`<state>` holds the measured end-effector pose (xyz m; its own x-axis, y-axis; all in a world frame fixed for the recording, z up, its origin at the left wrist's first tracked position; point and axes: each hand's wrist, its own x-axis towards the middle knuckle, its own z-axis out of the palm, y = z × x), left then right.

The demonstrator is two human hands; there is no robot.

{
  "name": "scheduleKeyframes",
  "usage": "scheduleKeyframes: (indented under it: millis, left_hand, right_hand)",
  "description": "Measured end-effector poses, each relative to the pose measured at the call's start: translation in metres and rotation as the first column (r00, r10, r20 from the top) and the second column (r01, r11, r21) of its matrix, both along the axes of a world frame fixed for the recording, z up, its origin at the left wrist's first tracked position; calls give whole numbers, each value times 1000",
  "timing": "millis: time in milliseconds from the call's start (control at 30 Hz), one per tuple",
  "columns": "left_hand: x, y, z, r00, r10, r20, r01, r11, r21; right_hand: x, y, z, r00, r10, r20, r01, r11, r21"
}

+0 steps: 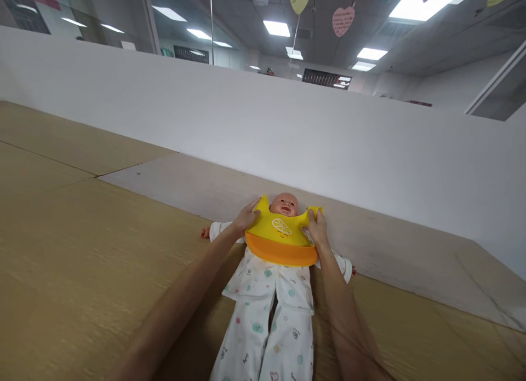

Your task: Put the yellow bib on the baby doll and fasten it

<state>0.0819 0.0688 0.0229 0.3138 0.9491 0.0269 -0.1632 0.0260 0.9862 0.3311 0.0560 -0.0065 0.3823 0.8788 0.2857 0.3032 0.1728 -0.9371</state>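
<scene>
A baby doll [286,202] lies on its back, face up, dressed in a white printed top and trousers [257,326]. Over its chest is a yellow bib [267,222] with an orange catch pocket [281,254] and a white citrus slice drawn on it. My left hand [246,215] grips the bib's left upper edge beside the doll's shoulder. On the other side my right hand [318,227] pinches the right neck strap, whose end folds over above my fingers. The strap ends are not joined where I can see them. Both doll arms stretch out sideways, partly behind my hands.
The doll rests on a tan wood-look surface [102,260], its head near a pale strip [197,178] at the foot of a white wall [263,123]. Glass panels above the wall carry paper notes, among them a pink heart [343,21].
</scene>
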Motion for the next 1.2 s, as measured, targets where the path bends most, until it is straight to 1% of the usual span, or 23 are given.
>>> scheduleKeyframes:
  millis: [133,267,333,400,433,500,567,667,800,867,967,1067,1200]
  left_hand:
    - [2,2,-6,995,35,-99,-34,999,13]
    - [3,4,-9,982,86,-171,-91,996,-20]
    - [2,4,-10,977,97,-188,-96,995,16]
    - [2,4,-9,978,77,-193,-71,997,38]
    - [2,4,-8,981,46,-188,-44,999,17]
    - [2,4,-7,986,-21,-163,11,998,-64]
    - [2,3,-5,986,-49,-158,28,991,-131]
    - [3,1,-4,978,-11,-209,-19,989,-144]
    - [2,0,-5,964,24,-263,-55,992,-114]
    - [2,1,-6,957,31,-288,-60,994,-92]
    - [0,3,-5,949,27,-315,-51,996,-68]
    - [-4,5,-3,943,11,-334,-33,998,-59]
    - [-10,8,-4,913,-18,-408,9,1000,-24]
  right_hand:
    - [0,-5,-1,999,49,-23,-50,998,-45]
    - [-1,-10,2,990,133,-51,-136,989,-62]
    - [-1,-11,4,988,137,-78,-143,987,-78]
    - [-1,-11,6,987,115,-115,-126,988,-90]
    - [0,-11,7,985,102,-140,-116,989,-94]
    - [1,-10,9,977,81,-198,-104,989,-109]
    - [2,-10,10,966,71,-249,-107,985,-135]
    - [0,-13,12,952,81,-294,-139,973,-181]
    - [-5,-21,15,927,161,-339,-248,941,-230]
    - [-6,-24,17,921,193,-338,-282,929,-238]
    - [-6,-26,20,934,191,-303,-276,922,-270]
    - [-7,-30,28,956,176,-234,-250,905,-344]
    - [-7,-42,41,971,205,-118,-237,875,-421]
